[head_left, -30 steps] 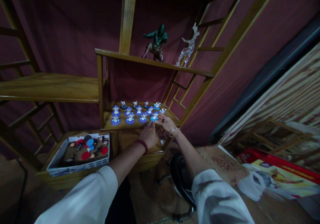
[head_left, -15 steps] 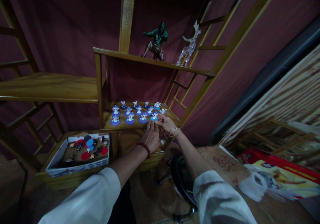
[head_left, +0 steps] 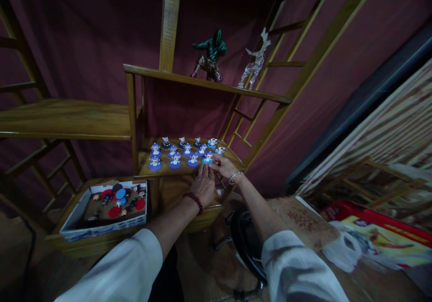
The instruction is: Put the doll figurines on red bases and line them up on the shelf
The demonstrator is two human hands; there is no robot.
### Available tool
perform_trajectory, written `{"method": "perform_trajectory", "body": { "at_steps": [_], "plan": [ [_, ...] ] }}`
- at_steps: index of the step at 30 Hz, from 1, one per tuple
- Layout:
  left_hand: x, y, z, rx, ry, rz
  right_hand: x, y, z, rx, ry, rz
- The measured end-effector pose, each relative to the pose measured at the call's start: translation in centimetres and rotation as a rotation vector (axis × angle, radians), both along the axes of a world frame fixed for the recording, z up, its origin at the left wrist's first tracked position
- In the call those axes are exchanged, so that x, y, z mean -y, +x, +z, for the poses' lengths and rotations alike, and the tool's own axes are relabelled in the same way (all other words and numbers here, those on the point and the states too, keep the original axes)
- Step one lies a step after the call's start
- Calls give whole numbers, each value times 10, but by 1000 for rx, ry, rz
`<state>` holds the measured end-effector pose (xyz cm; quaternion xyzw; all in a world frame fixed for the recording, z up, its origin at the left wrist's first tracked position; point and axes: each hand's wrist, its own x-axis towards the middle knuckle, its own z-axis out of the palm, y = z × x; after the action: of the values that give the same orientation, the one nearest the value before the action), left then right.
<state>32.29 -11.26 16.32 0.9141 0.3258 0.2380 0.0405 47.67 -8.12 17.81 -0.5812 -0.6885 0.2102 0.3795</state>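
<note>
- Step in hand, seemingly: adjusting the blue-based figurine (head_left: 207,157) ending the front row, rightmost, on the shelf (head_left: 145,169).
- Right hand (head_left: 225,166) at its side, left hand (head_left: 204,186) just below — cannot tell whether either grip grasps it.
- Next move calls for lightness, sparing the neighbouring purple-based figurine (head_left: 192,159).

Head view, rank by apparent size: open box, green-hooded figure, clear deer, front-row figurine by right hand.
1. Open box
2. Green-hooded figure and clear deer: too close to rank; deer taller, figure bulkier
3. Front-row figurine
</note>
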Motion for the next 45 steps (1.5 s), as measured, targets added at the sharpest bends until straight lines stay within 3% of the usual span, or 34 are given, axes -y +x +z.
{"method": "perform_trajectory", "body": {
  "at_steps": [5, 12, 27, 45],
  "plan": [
    [0, -2, -3, 31, -13, -2, -2, 4, 2, 77, -32, -4],
    [2, -3, -2, -29, 6, 8, -11, 6, 3, -47, -80, 27],
    [4, -2, -4, -186, 189, 25, -14, 1, 14, -148, -121, 131],
    [4, -2, -1, -177, 43, 15, -16, 1, 11, -161, -124, 143]
  ]
}}
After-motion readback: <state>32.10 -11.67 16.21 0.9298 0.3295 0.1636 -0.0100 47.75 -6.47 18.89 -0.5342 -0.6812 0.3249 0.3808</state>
